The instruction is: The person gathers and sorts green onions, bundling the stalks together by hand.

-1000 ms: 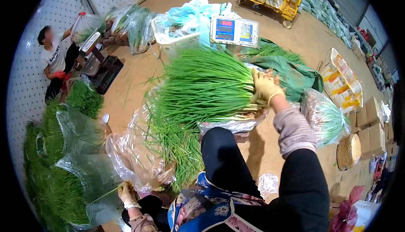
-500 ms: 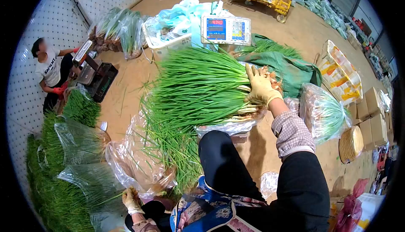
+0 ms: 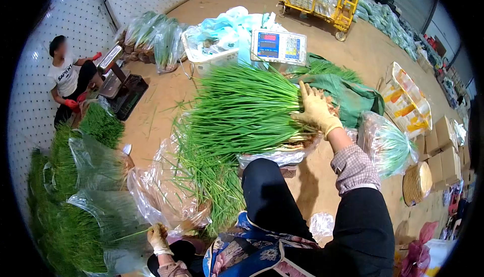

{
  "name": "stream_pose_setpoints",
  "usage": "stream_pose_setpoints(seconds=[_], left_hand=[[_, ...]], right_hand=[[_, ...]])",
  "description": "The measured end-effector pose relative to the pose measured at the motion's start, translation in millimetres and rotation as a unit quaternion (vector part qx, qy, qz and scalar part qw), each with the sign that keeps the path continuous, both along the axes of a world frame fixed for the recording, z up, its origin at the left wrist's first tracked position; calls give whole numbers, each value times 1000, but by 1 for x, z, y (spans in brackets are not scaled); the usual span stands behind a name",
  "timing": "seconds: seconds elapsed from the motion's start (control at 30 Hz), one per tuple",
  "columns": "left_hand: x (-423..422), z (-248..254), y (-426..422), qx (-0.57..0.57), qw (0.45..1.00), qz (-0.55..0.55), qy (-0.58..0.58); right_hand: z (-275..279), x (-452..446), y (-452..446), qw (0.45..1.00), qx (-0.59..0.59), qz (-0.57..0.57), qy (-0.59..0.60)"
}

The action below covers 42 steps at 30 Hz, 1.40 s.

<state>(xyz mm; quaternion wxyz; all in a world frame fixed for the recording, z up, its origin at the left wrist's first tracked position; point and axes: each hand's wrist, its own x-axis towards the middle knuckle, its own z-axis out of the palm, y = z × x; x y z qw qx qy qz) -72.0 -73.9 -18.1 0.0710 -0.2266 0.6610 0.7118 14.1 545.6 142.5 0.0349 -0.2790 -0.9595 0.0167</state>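
A big bundle of green onions (image 3: 247, 110) lies across the scale in front of me, leaves to the left and pale root ends to the right. My right hand (image 3: 317, 109), in a cream glove, rests on the root end with its fingers spread. Behind the bundle stands the scale's display (image 3: 279, 46), with red digits too blurred to read. Low on the left, my gloved left hand (image 3: 158, 237) is closed, with a thin green onion stalk (image 3: 130, 235) sticking out of it. Clear plastic (image 3: 269, 157) shows under the bundle.
Loose leaves (image 3: 222, 196) and clear plastic bags (image 3: 161, 186) lie left of my knee. A white crate (image 3: 212, 57) stands behind. To the right are a bagged bundle (image 3: 385, 143) and a straw basket (image 3: 417, 183). A co-worker (image 3: 68, 78) sits by another scale (image 3: 123, 93).
The view has shifted slightly, so the background sits lower. My right hand stays on the root end, its fingers slightly moved. The left hand still holds the stalk.
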Motion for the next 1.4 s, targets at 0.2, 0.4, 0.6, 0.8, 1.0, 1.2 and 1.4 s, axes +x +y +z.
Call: stream_pose_setpoints(seconds=[0.2,0.4,0.6,0.8,1.0,1.2,1.4], left_hand=[[29,12,38,-196,942,-272,-25],[28,-80,-19,-308,835,-455,28],[-10,-9,-44,-392,882,-231,119],[-40,-9,-67,-318,947,-13,36],[-53,-59,-101,-124,991,-33,40],[-78,-58,-85,-26,997,60,36],[-86,9,-30,-307,945,-111,19]], right_hand=[[-13,-41,-96,962,-35,243,124],[-95,-56,-244,889,-185,417,32],[-216,-22,-311,831,-241,468,-180],[-158,-42,-311,838,-274,391,-264],[-233,-40,-303,792,-382,432,-200],[-217,-51,-316,782,-388,417,-251],[-186,-112,-303,781,-410,419,-215]])
